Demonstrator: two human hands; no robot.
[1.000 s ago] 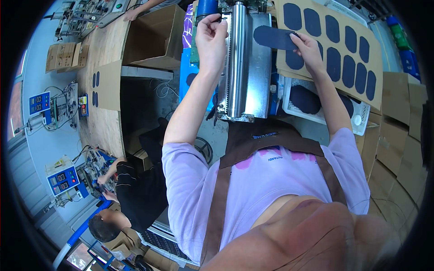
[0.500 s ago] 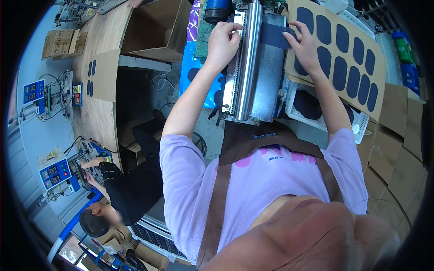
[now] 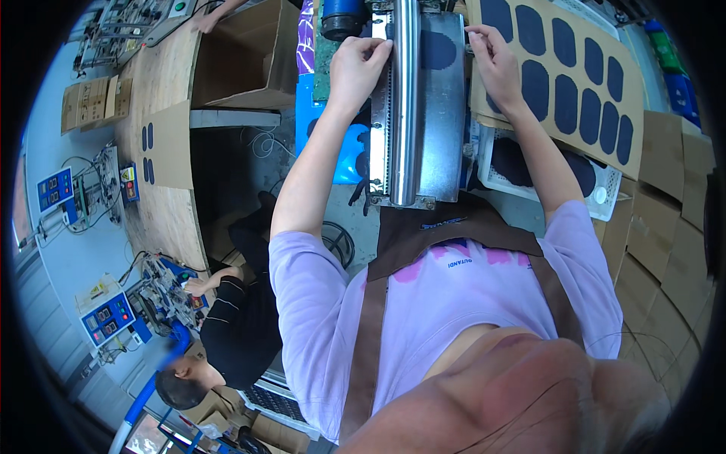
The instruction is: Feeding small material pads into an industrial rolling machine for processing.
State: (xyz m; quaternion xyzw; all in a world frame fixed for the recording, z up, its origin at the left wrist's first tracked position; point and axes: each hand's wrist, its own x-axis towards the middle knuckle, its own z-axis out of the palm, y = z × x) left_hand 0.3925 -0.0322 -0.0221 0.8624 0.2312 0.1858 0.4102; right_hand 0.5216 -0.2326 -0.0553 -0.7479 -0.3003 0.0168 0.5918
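Note:
A dark oval fabric-like piece (image 3: 439, 51) lies flat on the metal plate of a roller machine (image 3: 442, 144), its left part running under the long shiny roller (image 3: 406, 121). My left hand (image 3: 357, 73) is at the roller's left side, thumb and forefinger pinched together beside a small dark edge; whether they grip that edge is hidden. My right hand (image 3: 495, 69) hovers at the plate's right edge, fingers partly bent and apart, holding nothing and off the piece. Beside it, a cardboard sheet (image 3: 548, 60) carries rows of similar dark ovals.
A white plastic basket (image 3: 601, 206) with dark pieces stands below the cardboard sheet. Blue cylindrical equipment (image 3: 342, 19) is at the machine's far left. An open carton (image 3: 249, 64) and a wooden table (image 3: 162, 76) are at left, where a co-worker (image 3: 242, 325) works. Stacked cartons (image 3: 658, 227) stand right.
The dark piece has moved left, further under the roller. My right hand has let go of it and drawn off to the plate's edge. The view has shifted slightly.

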